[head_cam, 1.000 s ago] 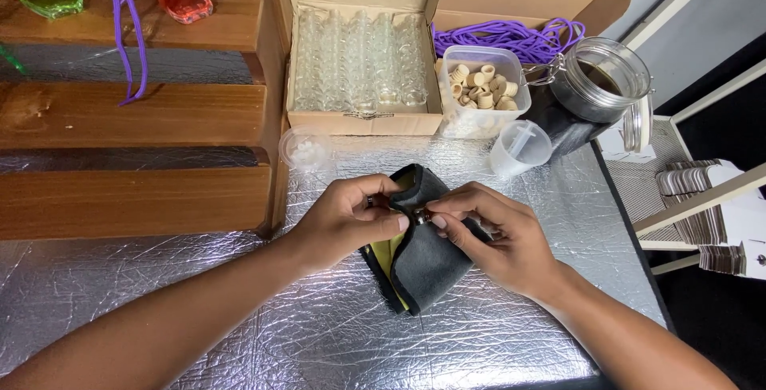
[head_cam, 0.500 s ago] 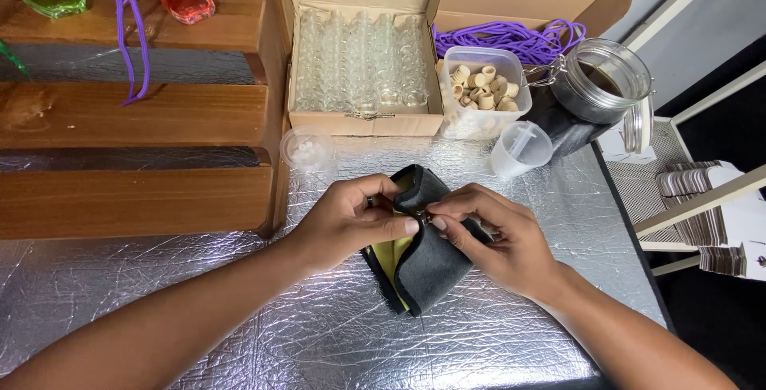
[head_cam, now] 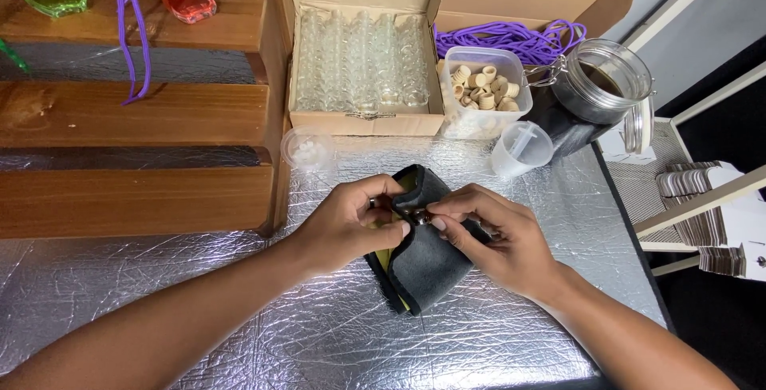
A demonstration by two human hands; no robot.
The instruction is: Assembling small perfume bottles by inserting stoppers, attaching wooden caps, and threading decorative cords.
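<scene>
Both hands pinch the soft dark cloth: left hand and right hand closed on its limp, light fold.

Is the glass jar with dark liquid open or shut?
Open: the glass jar has its hinged lid swung aside, mouth uncovered.

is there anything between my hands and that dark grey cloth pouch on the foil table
Nothing visible: the left hand and right hand both already touch the dark grey cloth pouch, fingertips meeting at its top fold.
</scene>
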